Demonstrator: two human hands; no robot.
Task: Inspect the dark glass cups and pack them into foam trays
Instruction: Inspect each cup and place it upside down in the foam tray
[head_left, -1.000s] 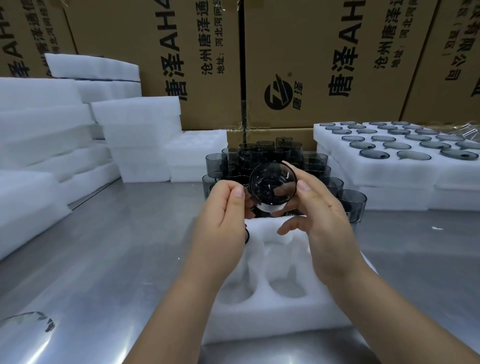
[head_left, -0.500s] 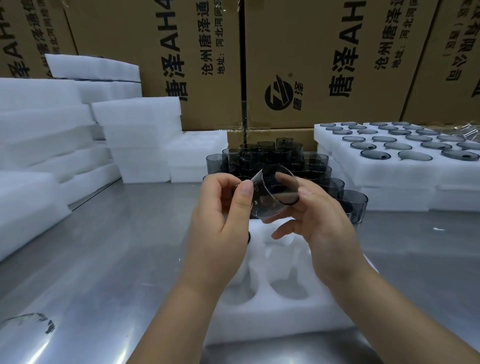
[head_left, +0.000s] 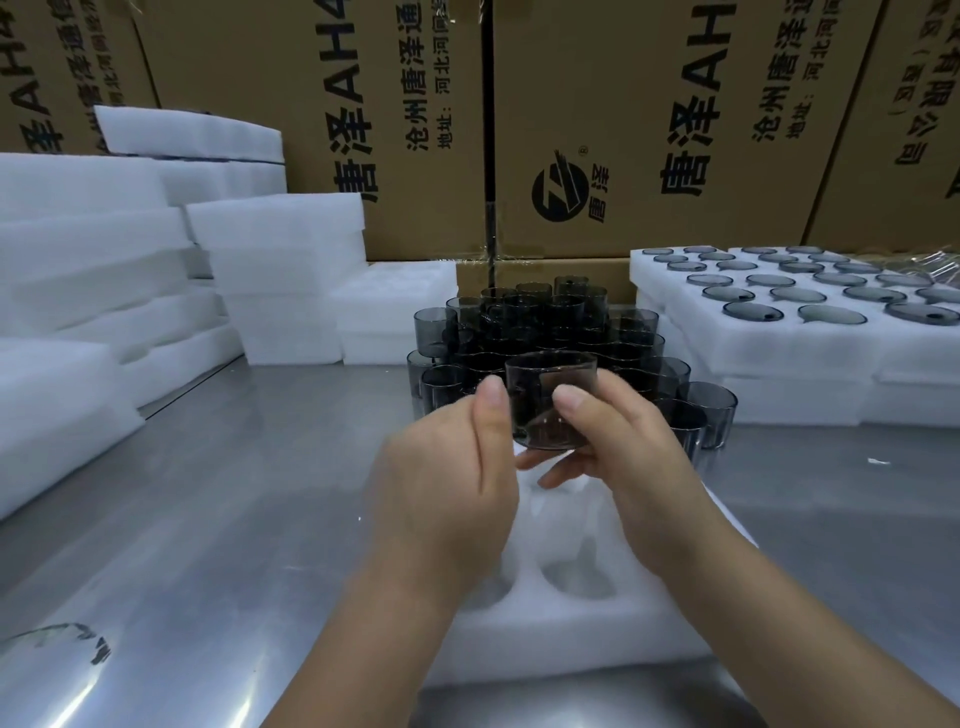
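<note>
Both hands are holding one dark glass cup (head_left: 550, 410) upright above the far end of the foam tray (head_left: 597, 639). The right hand (head_left: 634, 457) is gripping it, thumb on the near wall and fingers underneath. The left hand (head_left: 447, 483) is pinching its left wall. Beyond the tray, loose cups (head_left: 540, 322) are crowding close. Left of the tray, the steel table (head_left: 234, 493) is running wide to the foam stacks (head_left: 275, 260).

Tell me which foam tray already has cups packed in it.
The top tray of the right-hand stack: dark cups sit in its pockets. The near tray shows only empty pockets.
</note>
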